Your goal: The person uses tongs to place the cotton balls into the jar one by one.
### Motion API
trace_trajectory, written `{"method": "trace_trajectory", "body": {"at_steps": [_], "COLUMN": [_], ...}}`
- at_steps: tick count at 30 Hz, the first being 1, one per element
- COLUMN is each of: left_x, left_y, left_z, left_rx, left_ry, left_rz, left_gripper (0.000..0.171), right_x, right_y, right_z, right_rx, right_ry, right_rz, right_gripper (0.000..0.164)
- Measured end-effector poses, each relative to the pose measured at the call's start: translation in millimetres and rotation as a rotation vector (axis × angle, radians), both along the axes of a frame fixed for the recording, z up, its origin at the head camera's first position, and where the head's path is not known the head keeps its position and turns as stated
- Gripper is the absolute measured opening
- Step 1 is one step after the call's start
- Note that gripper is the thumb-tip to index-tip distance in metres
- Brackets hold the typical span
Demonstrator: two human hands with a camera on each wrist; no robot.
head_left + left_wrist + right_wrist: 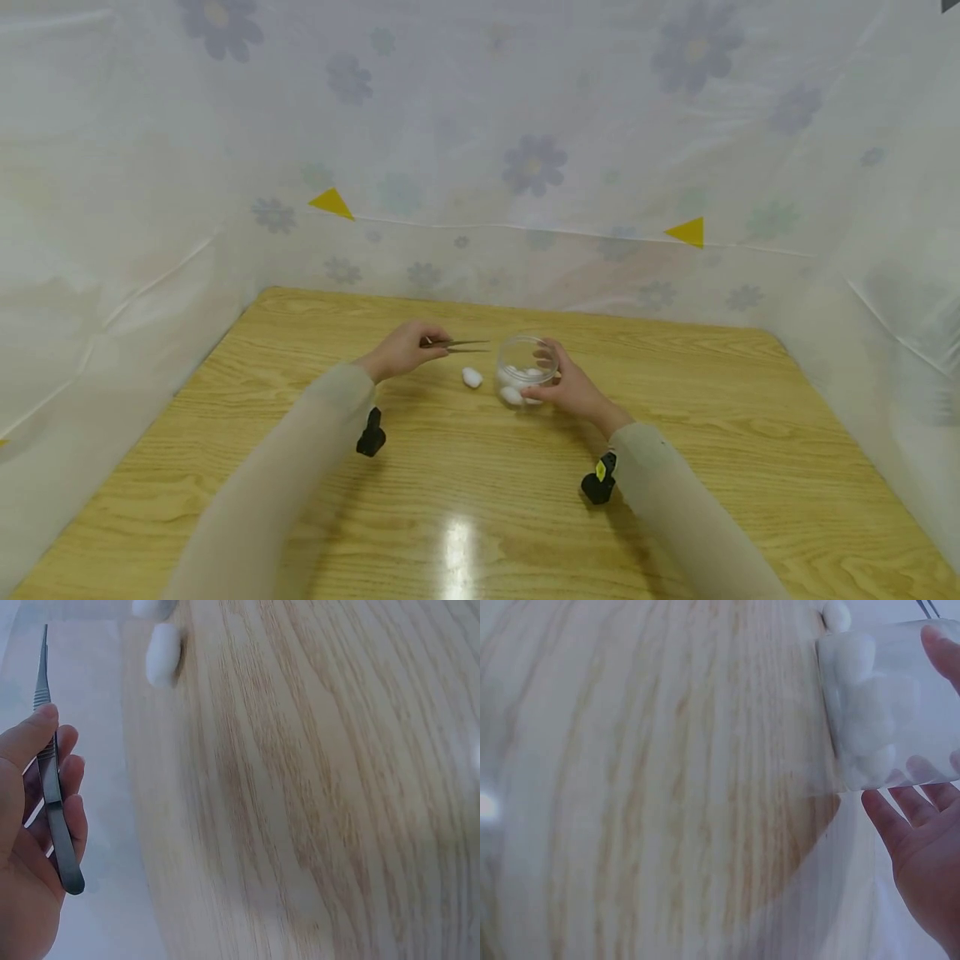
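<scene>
Silver tweezers (51, 780) are pinched between the thumb and fingers of my left hand (405, 348), their tips pointing right with a slight gap. A white cotton ball (472, 377) lies on the table just below the tips, left of a clear round jar (930, 697). My right hand (572, 387) grips this jar from the right, thumb on the near side and fingers round the far side. Several cotton balls (870, 712) lie at the bottom of the jar, which stands upright with its top uncovered.
The wood-grain table (420, 492) runs back to a pale flowered curtain (480, 150), with similar sheets at both sides. Two yellow triangles (330, 203) mark the back curtain. A small black device (371, 433) sits at each wrist.
</scene>
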State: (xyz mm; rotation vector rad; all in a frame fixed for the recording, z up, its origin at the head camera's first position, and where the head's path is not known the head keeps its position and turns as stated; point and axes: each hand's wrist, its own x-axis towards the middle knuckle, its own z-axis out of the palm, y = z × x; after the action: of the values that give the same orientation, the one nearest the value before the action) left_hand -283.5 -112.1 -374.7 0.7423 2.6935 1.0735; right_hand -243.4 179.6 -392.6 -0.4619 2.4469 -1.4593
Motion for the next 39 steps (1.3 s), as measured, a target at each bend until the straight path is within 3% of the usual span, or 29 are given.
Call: {"method": "trace_trajectory", "body": {"at_steps": [14, 23, 34, 39], "left_x": [2.4, 5.1, 2.5, 2.8], "left_y": [-13, -15, -13, -13], "left_z": [-11.6, -21.2, -35.2, -36.2], "left_rx": [-0.016, -0.082, -0.212, -0.256], "left_ry": [-0.033, -0.056, 0.012, 0.048], "left_rz": [0.02, 0.053, 0.031, 0.032], "left_gripper": [0.02, 0.02, 0.018, 0.017], "right_x": [-0.2, -1.1, 1.1, 2.3], "right_y": [0, 0, -1, -2], "right_z": [-0.3, -1.4, 0.5, 2.3], "right_rx": [0.011, 0.017, 0.019, 0.023], "right_ry": [0.01, 0.017, 0.023, 0.026], "right_rz": [-0.006, -0.004, -0.003, -0.007], "right_gripper": [0.088, 0.088, 0.087, 0.085]}}
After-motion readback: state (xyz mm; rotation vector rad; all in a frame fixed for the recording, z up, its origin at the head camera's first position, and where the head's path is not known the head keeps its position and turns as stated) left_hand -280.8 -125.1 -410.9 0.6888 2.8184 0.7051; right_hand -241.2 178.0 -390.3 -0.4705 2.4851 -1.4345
